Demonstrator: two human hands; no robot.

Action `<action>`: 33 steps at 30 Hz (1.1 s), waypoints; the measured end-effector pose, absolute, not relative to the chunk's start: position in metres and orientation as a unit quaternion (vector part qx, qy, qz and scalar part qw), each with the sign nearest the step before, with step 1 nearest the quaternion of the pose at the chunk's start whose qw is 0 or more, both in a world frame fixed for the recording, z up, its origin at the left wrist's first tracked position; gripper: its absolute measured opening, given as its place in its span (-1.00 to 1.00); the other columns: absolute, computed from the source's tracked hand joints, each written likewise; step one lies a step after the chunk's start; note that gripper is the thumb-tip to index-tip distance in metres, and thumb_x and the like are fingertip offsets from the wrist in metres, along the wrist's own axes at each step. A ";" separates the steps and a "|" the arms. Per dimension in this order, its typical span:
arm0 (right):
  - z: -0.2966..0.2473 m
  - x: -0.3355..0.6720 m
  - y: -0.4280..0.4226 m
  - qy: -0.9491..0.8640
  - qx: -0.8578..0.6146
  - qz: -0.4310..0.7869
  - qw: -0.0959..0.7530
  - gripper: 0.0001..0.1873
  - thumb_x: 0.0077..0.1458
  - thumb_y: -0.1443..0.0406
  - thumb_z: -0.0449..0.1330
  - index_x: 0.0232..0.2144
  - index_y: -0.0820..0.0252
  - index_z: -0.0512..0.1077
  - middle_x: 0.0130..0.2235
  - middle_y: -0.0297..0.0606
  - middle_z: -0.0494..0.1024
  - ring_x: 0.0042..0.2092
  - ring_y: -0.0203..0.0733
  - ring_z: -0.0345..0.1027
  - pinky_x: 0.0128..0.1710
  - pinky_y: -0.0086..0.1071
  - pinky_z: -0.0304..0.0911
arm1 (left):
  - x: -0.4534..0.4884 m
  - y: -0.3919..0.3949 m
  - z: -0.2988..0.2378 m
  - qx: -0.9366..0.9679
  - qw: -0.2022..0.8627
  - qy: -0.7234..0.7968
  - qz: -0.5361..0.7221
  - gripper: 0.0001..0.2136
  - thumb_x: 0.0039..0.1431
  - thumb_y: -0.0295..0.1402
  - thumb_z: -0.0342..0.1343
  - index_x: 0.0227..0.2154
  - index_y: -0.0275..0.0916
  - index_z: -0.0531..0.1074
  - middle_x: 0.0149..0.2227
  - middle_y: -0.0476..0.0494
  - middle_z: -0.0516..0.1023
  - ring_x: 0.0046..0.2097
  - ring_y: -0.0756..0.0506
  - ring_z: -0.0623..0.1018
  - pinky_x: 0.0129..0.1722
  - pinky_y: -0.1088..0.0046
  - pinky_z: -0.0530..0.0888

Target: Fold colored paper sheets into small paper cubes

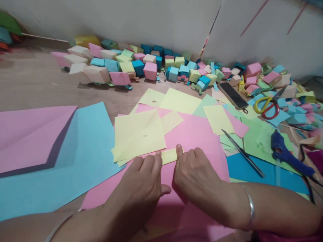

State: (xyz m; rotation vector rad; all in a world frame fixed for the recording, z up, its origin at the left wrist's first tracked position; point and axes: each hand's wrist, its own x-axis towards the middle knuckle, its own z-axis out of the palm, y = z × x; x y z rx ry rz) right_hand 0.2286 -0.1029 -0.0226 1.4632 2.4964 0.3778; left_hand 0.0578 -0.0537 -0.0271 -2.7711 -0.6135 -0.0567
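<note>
A small folded strip of pale yellow paper (169,157) lies on a large pink sheet (194,134), and its ends run under both hands. My left hand (143,179) has its fingers curled and pressed on the strip's left end, with the thumb pointing right below it. At the other end my right hand (198,173) is closed, its thumb pressing the paper down. Just beyond my left hand, larger yellow sheets (138,134) overlap on the pink one. Whatever lies beneath my palms is hidden.
Many folded paper boxes (150,71) line the wall. To the right are a phone (233,95), scissors (270,107), a slim metal cutter (243,154) and a blue glue gun (287,154) with its cable. Blue (88,141) and pink sheets spread at left.
</note>
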 end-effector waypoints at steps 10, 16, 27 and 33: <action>-0.026 0.232 -0.104 0.846 0.511 0.118 0.097 -0.39 -0.02 0.54 0.11 0.12 0.73 0.28 -0.58 -0.28 0.28 -0.53 -0.28 -0.01 -0.50 -0.29 -0.20 | 0.042 -0.064 -0.035 -0.967 0.124 -0.223 -0.007 -0.33 0.16 0.10 0.03 -0.02 -0.51 0.48 -0.33 -0.37 0.47 -0.38 -0.19 0.35 -0.47 0.26 0.24; -0.018 0.218 -0.120 0.836 0.519 0.134 0.119 -0.38 0.09 0.47 0.07 0.22 0.61 0.19 -0.59 -0.32 0.26 -0.52 -0.23 0.01 -0.49 -0.25 -0.17 | 0.045 -0.064 -0.032 -0.970 0.129 -0.208 0.005 -0.50 0.26 -0.11 -0.01 -0.01 -0.49 0.48 -0.33 -0.36 0.48 -0.39 -0.19 0.33 -0.47 0.24 0.23; -0.016 0.216 -0.124 0.829 0.505 0.151 0.187 -0.42 0.04 0.41 0.15 0.11 0.66 0.34 -0.63 -0.30 0.26 -0.57 -0.28 0.00 -0.54 -0.29 -0.21 | 0.048 -0.068 -0.027 -0.961 0.106 -0.253 0.014 -0.65 0.21 -0.13 0.08 -0.19 -0.34 0.55 -0.33 -0.31 0.49 -0.35 -0.19 0.39 -0.39 0.24 0.29; -0.012 0.222 -0.128 0.806 0.522 0.159 0.229 -0.53 -0.09 0.47 0.19 -0.07 0.51 0.53 -0.69 -0.28 0.29 -0.64 -0.34 -0.03 -0.58 -0.34 -0.24 | 0.045 -0.060 -0.030 -0.968 0.160 -0.192 -0.001 -0.21 0.07 0.25 -0.04 -0.11 -0.52 0.53 -0.25 -0.49 0.51 -0.39 -0.18 0.37 -0.46 0.25 0.27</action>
